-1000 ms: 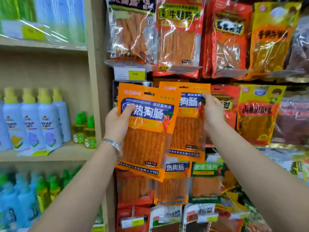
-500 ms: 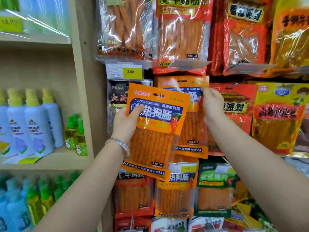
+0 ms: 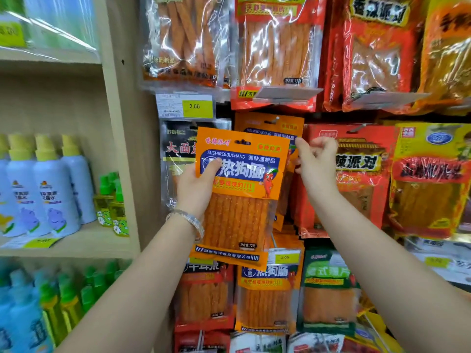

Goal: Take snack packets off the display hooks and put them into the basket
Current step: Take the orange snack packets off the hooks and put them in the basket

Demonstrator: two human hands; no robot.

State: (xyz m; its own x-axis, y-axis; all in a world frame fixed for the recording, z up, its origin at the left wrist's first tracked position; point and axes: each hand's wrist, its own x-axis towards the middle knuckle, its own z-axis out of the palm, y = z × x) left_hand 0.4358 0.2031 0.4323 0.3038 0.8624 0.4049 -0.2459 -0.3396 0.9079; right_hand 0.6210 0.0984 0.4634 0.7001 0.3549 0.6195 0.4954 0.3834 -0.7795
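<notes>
My two bare forearms reach up from the bottom edge, a silver bracelet (image 3: 188,220) round my left wrist. My left hand (image 3: 197,186) grips an orange snack packet (image 3: 237,200) by its left edge, thumb pressed on the blue label at the front and the other fingers hidden behind it. The packet is off its hook, tilted a little clockwise and held in front of the display, with its hang hole free at the top and its clear window showing orange sticks.

My right hand (image 3: 317,164) is up at the same height, just right of that packet. Its fingers are curled and the thumb lies against the right edge of a second orange packet (image 3: 270,124), but I cannot tell whether it really pinches it. This second packet hangs on a metal hook (image 3: 274,121) directly behind the one I hold, mostly covered by it.

Left of it hangs a black packet (image 3: 178,149) under a yellow price tag (image 3: 196,107) reading 2.00. To the right hang a red packet (image 3: 356,174) and a yellow packet (image 3: 430,179). More snack packets fill the rows above and below.

Far left, a wooden shelf (image 3: 84,240) carries white spray bottles (image 3: 53,197) with yellow tops and small green-capped bottles (image 3: 109,200).
</notes>
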